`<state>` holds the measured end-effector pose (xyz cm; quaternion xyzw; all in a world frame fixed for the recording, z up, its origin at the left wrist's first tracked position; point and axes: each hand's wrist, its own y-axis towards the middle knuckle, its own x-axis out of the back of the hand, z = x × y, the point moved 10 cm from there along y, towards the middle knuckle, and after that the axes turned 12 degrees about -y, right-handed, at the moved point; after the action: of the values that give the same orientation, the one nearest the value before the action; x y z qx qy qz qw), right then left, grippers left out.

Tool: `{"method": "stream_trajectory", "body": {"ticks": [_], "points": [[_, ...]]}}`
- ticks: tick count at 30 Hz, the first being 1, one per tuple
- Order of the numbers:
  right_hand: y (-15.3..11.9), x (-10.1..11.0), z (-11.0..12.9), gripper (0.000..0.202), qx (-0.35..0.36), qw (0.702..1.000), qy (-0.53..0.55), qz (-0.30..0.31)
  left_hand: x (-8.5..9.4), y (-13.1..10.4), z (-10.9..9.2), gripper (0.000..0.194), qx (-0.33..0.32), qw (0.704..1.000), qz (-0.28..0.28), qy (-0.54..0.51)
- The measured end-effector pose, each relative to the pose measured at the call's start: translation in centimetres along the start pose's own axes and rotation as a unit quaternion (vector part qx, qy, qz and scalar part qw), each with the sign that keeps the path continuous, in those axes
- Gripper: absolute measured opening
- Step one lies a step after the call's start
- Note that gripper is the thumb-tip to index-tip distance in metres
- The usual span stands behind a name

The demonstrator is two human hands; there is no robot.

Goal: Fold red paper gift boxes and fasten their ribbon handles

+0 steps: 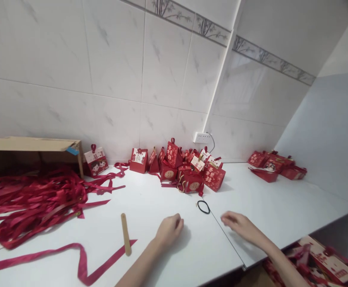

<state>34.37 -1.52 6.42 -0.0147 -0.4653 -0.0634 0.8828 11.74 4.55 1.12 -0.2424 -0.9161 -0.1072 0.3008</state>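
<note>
My left hand [170,230] rests on the white table with its fingers curled into a loose fist, and nothing shows in it. Over the table to the right, my right hand [238,224] has its fingers bent and pressed together; nothing is seen in them. Between and beyond the hands lies a black hair tie [203,207], touched by neither. Left of my left hand is a flat wooden stick [126,234], lying across the end of a loose red ribbon [82,263].
Small red gift boxes [174,155] cluster by the wall, with more boxes [277,164] at the right. An open cardboard box [42,143] spills red ribbons [42,203] on the left. A seam crosses the table. Below its right edge are red packages [326,259]. A power strip [202,138] is on the wall.
</note>
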Motion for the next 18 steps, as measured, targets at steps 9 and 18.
{"method": "stream_trajectory", "body": {"ticks": [9,18], "points": [[13.4,6.1,-6.0,0.066,-0.164,0.923,0.041,-0.346,1.8,0.7,2.7,0.027,-0.035,0.992,-0.064,-0.104],[13.6,7.1,-6.0,0.043,-0.158,0.902,-0.003,-0.402,3.1,1.1,3.7,0.027,-0.025,0.970,-0.114,-0.212]]}}
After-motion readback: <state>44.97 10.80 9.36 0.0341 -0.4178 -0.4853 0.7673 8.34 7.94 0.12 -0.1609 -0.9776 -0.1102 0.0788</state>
